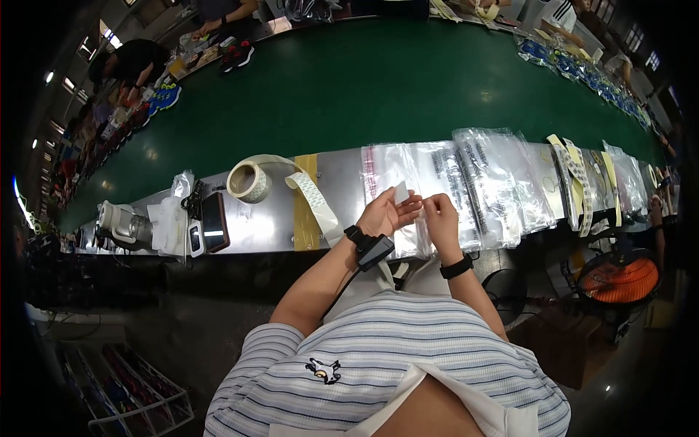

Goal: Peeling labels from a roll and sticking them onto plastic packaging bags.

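By the table [277, 215] edge, left fingers [409, 208] hold a white tag [401, 191]; right fingers [440, 206] pinch together, contents unclear; roomy green surface [378, 87] beyond.

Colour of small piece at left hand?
The small piece is whitish, best seen in the head view.

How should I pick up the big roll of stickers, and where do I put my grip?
Probably best from above, on the left wall of the roll of stickers. It seems to lie flat with its open hole facing up, so your thumb could go inside and your fingers outside. Keep off the right side, where the loose strip curves away.
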`<state>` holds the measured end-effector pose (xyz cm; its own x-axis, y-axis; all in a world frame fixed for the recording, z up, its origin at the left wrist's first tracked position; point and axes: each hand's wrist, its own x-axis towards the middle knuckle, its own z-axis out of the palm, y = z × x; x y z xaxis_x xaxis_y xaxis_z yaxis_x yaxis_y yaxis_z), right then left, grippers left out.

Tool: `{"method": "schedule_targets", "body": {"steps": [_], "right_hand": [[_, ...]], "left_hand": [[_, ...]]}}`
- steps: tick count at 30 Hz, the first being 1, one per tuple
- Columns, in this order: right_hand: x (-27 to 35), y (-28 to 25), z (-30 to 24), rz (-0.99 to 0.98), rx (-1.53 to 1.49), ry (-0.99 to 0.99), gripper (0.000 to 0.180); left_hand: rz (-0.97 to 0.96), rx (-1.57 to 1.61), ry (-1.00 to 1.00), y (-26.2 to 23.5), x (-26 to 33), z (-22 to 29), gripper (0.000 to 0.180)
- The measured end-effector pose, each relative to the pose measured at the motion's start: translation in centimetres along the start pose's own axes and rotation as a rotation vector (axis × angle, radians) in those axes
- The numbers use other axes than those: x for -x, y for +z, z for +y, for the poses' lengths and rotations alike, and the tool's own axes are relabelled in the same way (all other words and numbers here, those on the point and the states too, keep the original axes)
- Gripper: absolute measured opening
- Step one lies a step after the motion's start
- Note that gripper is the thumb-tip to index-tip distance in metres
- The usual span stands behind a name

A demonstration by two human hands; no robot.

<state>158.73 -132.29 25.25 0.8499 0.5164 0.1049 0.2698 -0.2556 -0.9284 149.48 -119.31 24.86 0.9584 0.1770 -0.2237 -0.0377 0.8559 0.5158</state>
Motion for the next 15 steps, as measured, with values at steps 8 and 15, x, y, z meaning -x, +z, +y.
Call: {"method": "schedule_targets", "body": {"steps": [8, 15], "right_hand": [[0.1, -2.1, -2.4, -0.328, -0.168, -0.204, 0.016], [3.1, -2.3, -5.0, -0.205, 0.545, -0.662, 0.04]], "left_hand": [[0.182, -0.355, -0.174, 1.3, -2.3, 0.5, 0.026], [0.152, 0.003, -0.191, 3.9, 3.3, 3.9, 0.075]]}}
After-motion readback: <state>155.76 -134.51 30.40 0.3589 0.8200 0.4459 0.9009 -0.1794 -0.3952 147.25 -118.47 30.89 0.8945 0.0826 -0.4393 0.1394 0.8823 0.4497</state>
